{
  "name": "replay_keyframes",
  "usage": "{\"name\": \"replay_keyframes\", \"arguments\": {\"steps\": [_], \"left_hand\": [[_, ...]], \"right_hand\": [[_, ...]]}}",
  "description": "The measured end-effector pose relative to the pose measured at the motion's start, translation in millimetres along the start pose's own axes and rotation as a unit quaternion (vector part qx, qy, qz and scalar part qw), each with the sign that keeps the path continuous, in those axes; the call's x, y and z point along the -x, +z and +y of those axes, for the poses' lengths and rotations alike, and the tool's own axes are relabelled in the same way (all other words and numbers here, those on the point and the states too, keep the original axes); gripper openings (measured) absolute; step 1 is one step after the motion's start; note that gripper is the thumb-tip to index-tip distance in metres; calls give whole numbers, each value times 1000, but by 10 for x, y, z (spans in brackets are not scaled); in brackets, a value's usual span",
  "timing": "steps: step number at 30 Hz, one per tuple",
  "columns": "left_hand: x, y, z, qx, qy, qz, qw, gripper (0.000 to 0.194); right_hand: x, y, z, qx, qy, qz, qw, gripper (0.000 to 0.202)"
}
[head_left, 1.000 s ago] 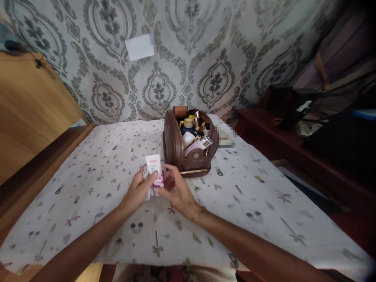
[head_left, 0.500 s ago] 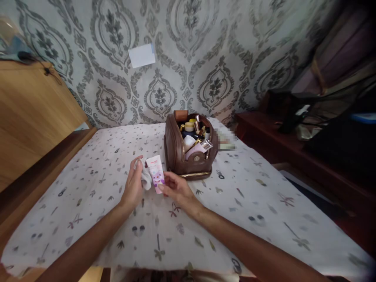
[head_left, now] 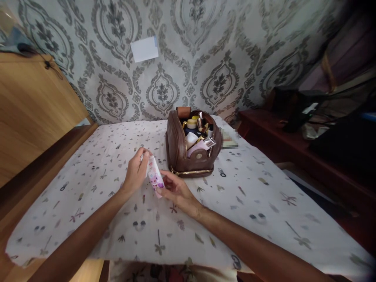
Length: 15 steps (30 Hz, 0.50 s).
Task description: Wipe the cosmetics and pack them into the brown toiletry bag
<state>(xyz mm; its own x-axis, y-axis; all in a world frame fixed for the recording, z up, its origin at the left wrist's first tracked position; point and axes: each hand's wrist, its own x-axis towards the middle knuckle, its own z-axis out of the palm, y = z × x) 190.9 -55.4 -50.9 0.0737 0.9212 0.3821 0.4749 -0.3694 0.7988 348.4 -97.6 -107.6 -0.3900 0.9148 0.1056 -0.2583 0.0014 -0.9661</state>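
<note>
A white and pink tube [head_left: 155, 177] with a purple cartoon print is tilted above the cloth-covered table [head_left: 117, 231]. Its lower end is between the thumb and fingers of my right hand [head_left: 179, 192]. My left hand [head_left: 137, 170] is closed at the tube's upper left side, on a white cloth mostly hidden behind its fingers and the tube. Just beyond my right hand stands an open brown bag [head_left: 190, 166], unzipped and full of several small jars, tubes and bottles.
Patterned wallpaper with a white paper [head_left: 144, 49] rises behind the table. A wooden cabinet [head_left: 38, 105] stands at the left. Dark red furniture [head_left: 264, 131] holding dark items is at the right. A blurred-out item lies right of the bag.
My left hand has closed in against the tube's upper part, and the white cloth is now mostly hidden. The tube has turned, showing a narrower face. The view has shifted slightly.
</note>
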Motion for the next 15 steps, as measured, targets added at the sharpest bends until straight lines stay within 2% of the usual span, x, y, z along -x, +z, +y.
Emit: {"name": "replay_keyframes", "arguments": {"steps": [2, 5, 8, 10, 12, 15], "left_hand": [[-24, -26, 23, -46, 54, -4, 997, 26], [-34, -19, 17, -166, 153, -62, 972, 26], [-32, 4, -28, -211, 166, -80, 960, 28], [-26, 8, -50, -208, 156, -59, 964, 27], [-6, 9, -56, -189, 152, -10, 970, 26], [74, 39, -49, -167, 172, 46, 970, 36]], "right_hand": [[4, -15, -17, -1, 6, 3, 1000, 55], [14, -28, -23, 8, 11, -8, 1000, 51], [9, -34, -4, 7, 17, -21, 1000, 49], [-2, -38, 11, -9, 24, -20, 999, 51], [-11, -41, 17, -35, 40, -18, 998, 54], [-15, -38, 7, -75, 57, -23, 995, 56]]}}
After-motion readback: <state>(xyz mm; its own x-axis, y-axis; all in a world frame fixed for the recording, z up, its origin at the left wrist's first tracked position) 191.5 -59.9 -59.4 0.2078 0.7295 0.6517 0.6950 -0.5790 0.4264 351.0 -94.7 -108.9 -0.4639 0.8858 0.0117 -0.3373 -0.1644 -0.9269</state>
